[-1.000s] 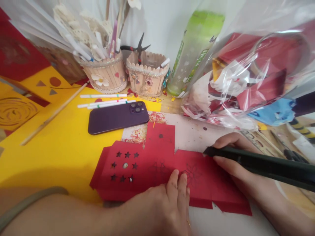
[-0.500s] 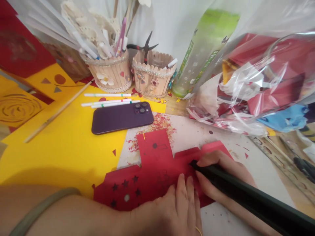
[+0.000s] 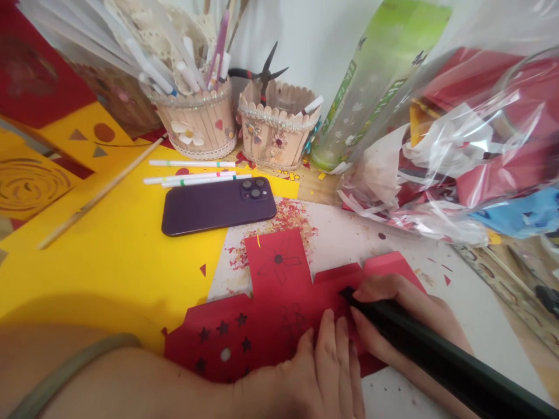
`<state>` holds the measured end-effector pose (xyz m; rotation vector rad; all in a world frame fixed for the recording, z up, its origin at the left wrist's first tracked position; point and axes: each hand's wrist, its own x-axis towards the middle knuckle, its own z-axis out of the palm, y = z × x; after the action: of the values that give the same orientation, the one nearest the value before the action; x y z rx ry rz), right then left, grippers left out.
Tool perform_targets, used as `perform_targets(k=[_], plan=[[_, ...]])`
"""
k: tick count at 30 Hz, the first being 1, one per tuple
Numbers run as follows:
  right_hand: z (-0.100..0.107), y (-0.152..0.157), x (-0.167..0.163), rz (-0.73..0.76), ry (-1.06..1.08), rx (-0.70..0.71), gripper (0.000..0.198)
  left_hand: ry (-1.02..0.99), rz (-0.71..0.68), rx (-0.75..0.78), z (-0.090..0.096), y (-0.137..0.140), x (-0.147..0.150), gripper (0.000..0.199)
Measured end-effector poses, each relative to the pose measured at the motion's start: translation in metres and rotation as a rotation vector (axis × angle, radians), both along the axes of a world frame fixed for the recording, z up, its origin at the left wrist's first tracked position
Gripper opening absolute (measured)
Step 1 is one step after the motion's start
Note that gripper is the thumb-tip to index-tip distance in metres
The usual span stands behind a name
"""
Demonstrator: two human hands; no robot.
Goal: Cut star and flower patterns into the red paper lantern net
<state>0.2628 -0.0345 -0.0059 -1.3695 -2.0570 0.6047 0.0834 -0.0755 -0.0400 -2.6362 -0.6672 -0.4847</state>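
A red paper sheet (image 3: 297, 291), cut in a cross-like outline with folded flaps, lies on a white sheet. Dark star shapes and a pale round spot mark its left part; a drawn flower (image 3: 278, 259) is on the top flap, with more line drawing near the middle. My left hand (image 3: 323, 372) rests flat on the red paper, fingers stretched out. In my right hand (image 3: 397, 314) is a thick black pen-shaped tool (image 3: 419, 343), its tip at the paper just right of my left fingertips. Whether the tip is a nib or a blade cannot be made out.
A purple phone (image 3: 209, 206) and white sticks (image 3: 192, 163) lie behind on yellow paper (image 3: 122, 244). Two wooden-stick baskets (image 3: 279, 134), one holding pliers (image 3: 265, 73), stand by a green-topped bottle (image 3: 375, 87). A clear bag of scraps (image 3: 471, 151) sits at right beside a ruler (image 3: 502, 291).
The view has shifted slightly. Drawn lines on the red paper show more clearly now. Both hands stay in nearly the same place on it, the black tool still in the right.
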Motion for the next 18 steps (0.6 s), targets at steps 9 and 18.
perform_targets(k=[9, 18], plan=[[-0.0009, 0.001, 0.0014, 0.085, -0.067, 0.093, 0.015, -0.011, 0.031, -0.01, -0.0075, -0.0061, 0.0021, 0.031], [-0.0002, 0.003, 0.0019, 0.126, -0.086, 0.091, 0.018, -0.025, 0.07, -0.035, -0.0053, -0.0066, 0.0035, 0.031]])
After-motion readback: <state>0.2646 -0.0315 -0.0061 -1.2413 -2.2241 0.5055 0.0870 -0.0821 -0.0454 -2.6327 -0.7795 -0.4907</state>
